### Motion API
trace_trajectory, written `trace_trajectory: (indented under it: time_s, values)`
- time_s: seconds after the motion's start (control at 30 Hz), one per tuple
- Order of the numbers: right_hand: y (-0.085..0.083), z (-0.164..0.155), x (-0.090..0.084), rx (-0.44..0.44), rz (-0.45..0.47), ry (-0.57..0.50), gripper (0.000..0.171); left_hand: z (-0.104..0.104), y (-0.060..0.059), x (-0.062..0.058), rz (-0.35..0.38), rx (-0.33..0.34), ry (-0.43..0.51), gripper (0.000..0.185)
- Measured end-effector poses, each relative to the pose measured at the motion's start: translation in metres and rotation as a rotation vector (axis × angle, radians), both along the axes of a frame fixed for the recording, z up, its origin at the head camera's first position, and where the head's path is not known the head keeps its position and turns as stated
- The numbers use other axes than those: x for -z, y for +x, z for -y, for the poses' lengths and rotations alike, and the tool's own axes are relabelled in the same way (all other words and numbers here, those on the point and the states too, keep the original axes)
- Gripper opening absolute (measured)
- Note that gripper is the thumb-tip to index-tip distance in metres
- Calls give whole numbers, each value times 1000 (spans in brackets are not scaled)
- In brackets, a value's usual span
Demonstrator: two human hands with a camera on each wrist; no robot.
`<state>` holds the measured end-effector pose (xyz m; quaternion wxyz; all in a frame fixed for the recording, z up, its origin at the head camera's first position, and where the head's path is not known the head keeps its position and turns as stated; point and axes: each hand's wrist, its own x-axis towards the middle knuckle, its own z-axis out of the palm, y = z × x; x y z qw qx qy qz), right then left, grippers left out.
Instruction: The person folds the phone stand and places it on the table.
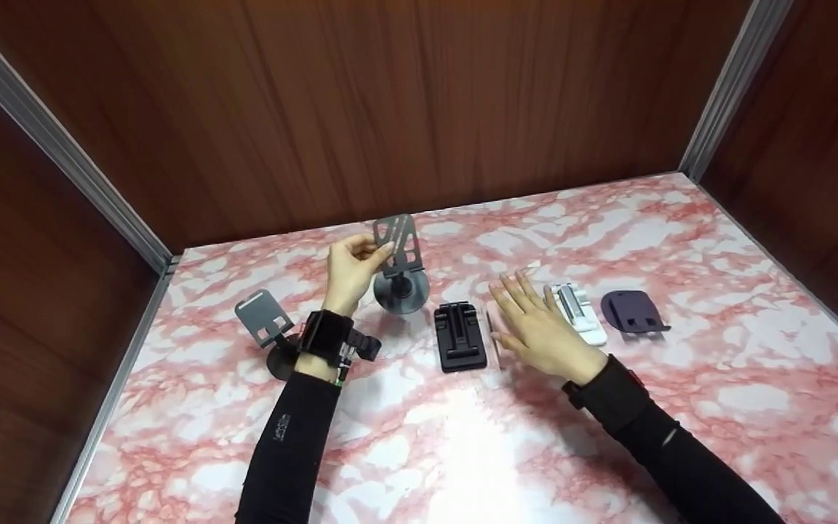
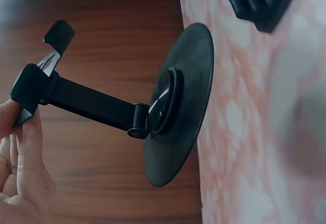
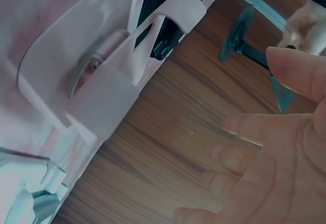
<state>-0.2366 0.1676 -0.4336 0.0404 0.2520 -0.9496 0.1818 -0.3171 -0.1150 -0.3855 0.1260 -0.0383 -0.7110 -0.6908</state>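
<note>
Gray phone stand (image 1: 400,272), a slotted plate (image 1: 398,240) above a round black base (image 2: 193,107), hangs over the far middle of the marble-patterned worktop (image 1: 390,451), apparently lifted clear of it and just right of a person's left hand (image 1: 350,273). That hand's thumb and fingers pinch the plate at its left edge, and the base looks tilted. The right hand (image 1: 543,331), palm down with fingers loosely spread, holds nothing; it is near a pink stand (image 3: 102,99), between a black folded stand (image 1: 460,338) on the left and a white stand (image 1: 592,327) that it partly covers. A purple stand (image 1: 633,311) sits farthest right, while a smaller gray stand (image 1: 262,316) is nearer and to the left, partly behind a wrist strap (image 1: 324,335) (that makes 5 others in all).

The work in hand looks like a 1-handed carry. A pinch at the plate's edge probably leaves the base free to swing on its hinges, so a hold lower down, on the post (image 2: 94,104), would likely be steadier. Keeping the disc level and clear of the black folded stand should help it meet the worktop flat; the right hand could brace the rim.
</note>
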Motion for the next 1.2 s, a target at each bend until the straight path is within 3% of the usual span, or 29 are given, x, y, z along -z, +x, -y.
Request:
trace_trajectory:
  time_s: [0.2, 0.43, 0.57, 0.73, 0.97, 1.2]
  values:
    - [-2, 5, 0, -31, 40, -97, 71, -16, 13, -11, -46, 88, 21, 9]
    - [-9, 8, -6, -17, 184, -340, 74, -31, 26, -23, -124, 143, -80, 13]
    - [-14, 10, -10, -4, 321, -494, 76, -38, 33, -25, -185, 156, -136, 14]
    - [-16, 15, -10, -60, 554, -768, 76, -48, 43, -26, -225, 222, -143, 13]
    - [-18, 22, -5, -151, 765, -1048, 51, -58, 53, -28, -231, 273, -148, 12]
    - [-19, 22, -5, -125, 898, -1166, 45, -60, 54, -27, -186, 276, -126, 14]
